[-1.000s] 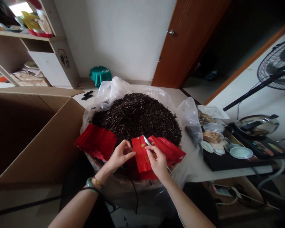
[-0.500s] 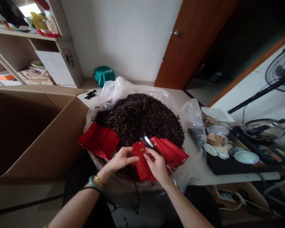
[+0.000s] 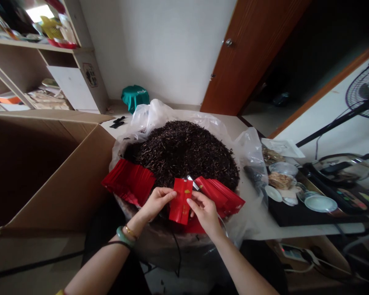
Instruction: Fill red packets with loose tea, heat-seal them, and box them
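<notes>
My left hand [image 3: 156, 203] and my right hand [image 3: 204, 212] pinch a narrow red foil packet [image 3: 180, 200] from either side, in front of a large heap of dark, twisted tea leaves [image 3: 184, 153]. The heap lies in a clear plastic bag [image 3: 150, 116]. Fanned stacks of red packets lie on both sides: one [image 3: 128, 182] left of my hands, another [image 3: 219, 194] to the right. A small silver metal piece [image 3: 192, 183] shows just behind the held packet, and I cannot tell what it is.
An open cardboard box [image 3: 49, 172] stands to the left. On the right, a black tray [image 3: 295, 213] holds bowls and dishes beside a metal pot [image 3: 344, 168]. A standing fan [image 3: 364, 90] and a wooden door [image 3: 242, 61] are farther back.
The red packet has turned from tilted to nearly upright and risen slightly between my hands. My left hand has shifted a little toward its upper edge.
</notes>
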Motion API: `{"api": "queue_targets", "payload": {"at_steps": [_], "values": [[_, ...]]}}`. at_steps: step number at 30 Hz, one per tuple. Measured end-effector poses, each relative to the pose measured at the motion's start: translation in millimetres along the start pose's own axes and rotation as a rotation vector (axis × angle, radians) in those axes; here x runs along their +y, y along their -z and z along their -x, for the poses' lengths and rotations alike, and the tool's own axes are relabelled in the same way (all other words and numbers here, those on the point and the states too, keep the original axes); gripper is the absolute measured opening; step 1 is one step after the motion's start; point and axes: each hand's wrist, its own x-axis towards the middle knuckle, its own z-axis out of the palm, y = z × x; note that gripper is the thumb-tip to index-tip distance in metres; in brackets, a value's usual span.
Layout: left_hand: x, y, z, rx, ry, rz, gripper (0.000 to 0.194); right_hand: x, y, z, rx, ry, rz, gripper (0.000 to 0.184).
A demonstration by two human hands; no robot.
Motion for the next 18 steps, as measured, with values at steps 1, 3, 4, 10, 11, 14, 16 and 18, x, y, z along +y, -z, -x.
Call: {"api": "queue_targets", "payload": {"at_steps": [1,3,4,10,11,14,16,18], "values": [[0.5,-0.1,-0.6,0.024,-0.006,-0.005,0.048,-0.8,-0.2,0.1,-0.011,-0.006,-0.013,0.03],[1.4,-0.1,-1.3,0.049,-0.014,-0.002,0.048,-2.0,-0.3,0.3,-0.019,-0.015,-0.033,0.03],[1.7,-0.1,-1.5,0.049,-0.014,0.006,0.047,-2.4,-0.2,0.2,-0.015,-0.017,-0.037,0.03],[2.1,-0.7,0.1,-0.056,0.027,0.024,0.045,-0.5,4.6,-3.1,0.086,0.033,0.023,0.028],[2.0,-0.9,0.3,-0.06,0.031,0.017,0.045,0.3,5.5,-3.4,0.094,0.04,0.037,0.028],[1.4,-0.7,-0.6,-0.01,0.019,0.015,0.046,1.9,6.3,-2.3,0.04,0.061,0.018,0.035],[0.7,0.3,-2.4,0.073,-0.011,0.041,0.046,2.3,5.3,0.2,-0.059,0.063,-0.034,0.048],[0.0,1.9,-4.7,0.16,-0.054,0.087,0.045,2.2,3.6,3.0,-0.169,0.026,-0.079,0.061]]}}
